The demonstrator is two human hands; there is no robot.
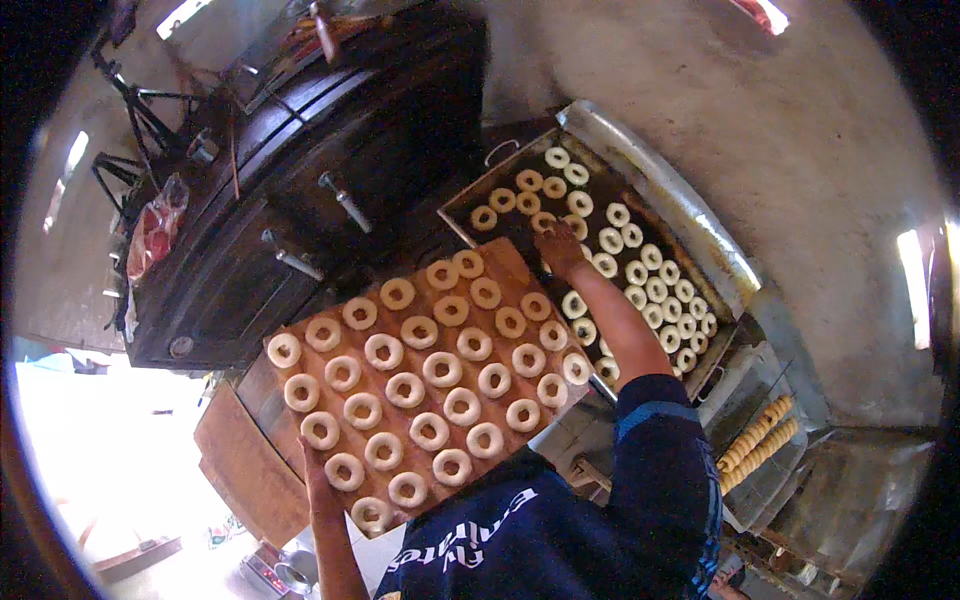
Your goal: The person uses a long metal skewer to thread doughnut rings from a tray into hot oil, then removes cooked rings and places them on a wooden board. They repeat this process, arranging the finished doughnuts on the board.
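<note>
My left hand (311, 454) grips the lower left edge of a wooden board (499, 262), its fingers mostly hidden beneath. Rows of raw dough rings (442, 369) lie on the board, which is tilted in front of my dark shirt. Over a wide frying vat (517, 161) my right hand (559, 244) reaches down at a pale brown ring (544, 221); whether it holds a ring is unclear. In the vat's dark oil float many rings, tan ones near my hand and paler, glossy ones (656, 289) towards the right.
Fried rings stand in rows (757, 442) in a glass-sided metal tray at the right. A dark metal oven (300, 202) with handles stands at the upper left. Another wooden board (244, 465) leans at the left, above a scale (266, 570). A curved metal guard (667, 187) runs behind the vat.
</note>
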